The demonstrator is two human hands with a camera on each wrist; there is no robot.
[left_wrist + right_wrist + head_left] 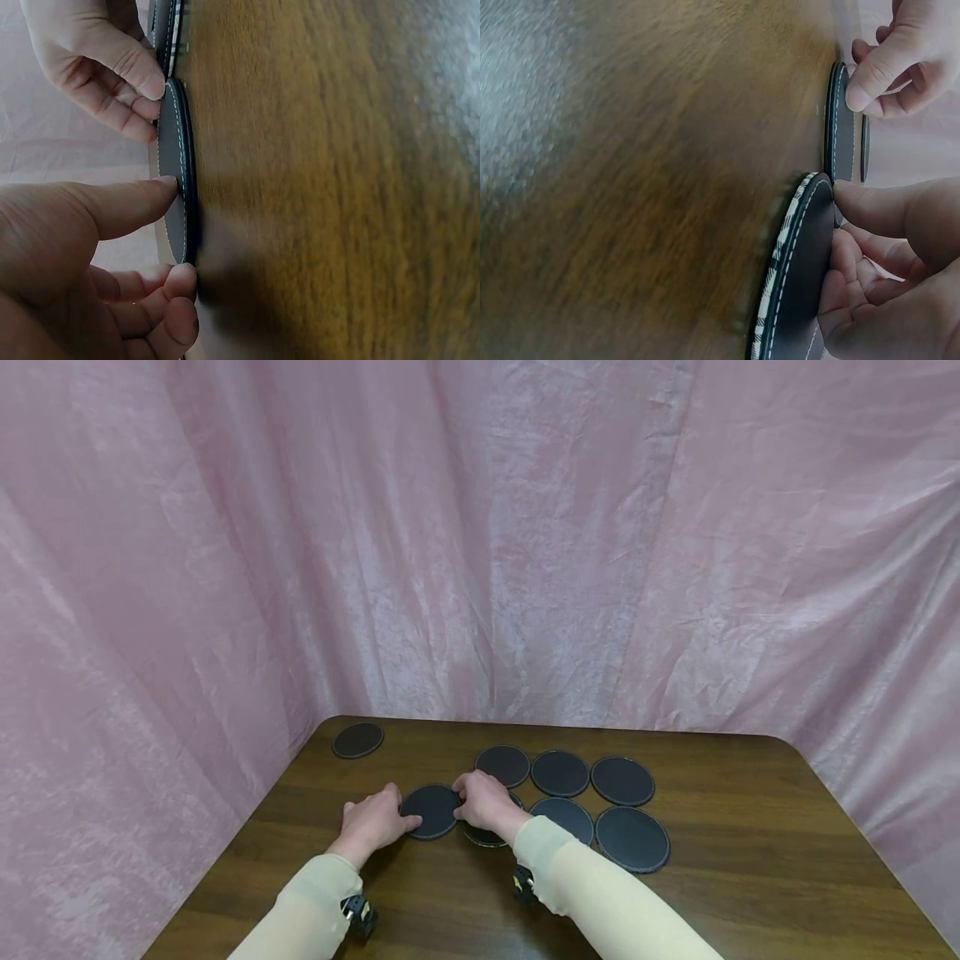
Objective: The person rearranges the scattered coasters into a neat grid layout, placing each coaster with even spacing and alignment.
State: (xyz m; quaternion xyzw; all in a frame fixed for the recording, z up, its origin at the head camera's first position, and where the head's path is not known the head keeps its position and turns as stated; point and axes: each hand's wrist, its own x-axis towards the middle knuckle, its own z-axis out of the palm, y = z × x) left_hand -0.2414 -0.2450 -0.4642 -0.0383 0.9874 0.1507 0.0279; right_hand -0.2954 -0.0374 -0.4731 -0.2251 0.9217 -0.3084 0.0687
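Note:
A round black coaster (pixel 432 811) with white stitching lies flat on the brown table (pixel 750 860) between my two hands. My left hand (pixel 375 820) grips its left edge; in the left wrist view the thumb (pixel 127 204) lies on the coaster (pixel 180 161) and curled fingers (pixel 174 296) meet its rim. My right hand (pixel 486 802) reaches its right edge and covers a second coaster (pixel 483 837). In the right wrist view that coaster (pixel 799 277) shows a plaid underside, with my thumb (pixel 885 210) on its rim and my fingers curled on its top.
Several more black coasters lie right of my hands in two rows, among them one (pixel 560 773) behind and one (pixel 632 838) at the front right. A lone coaster (pixel 357 739) sits at the far left corner. Pink cloth (pixel 480 543) hangs around the table.

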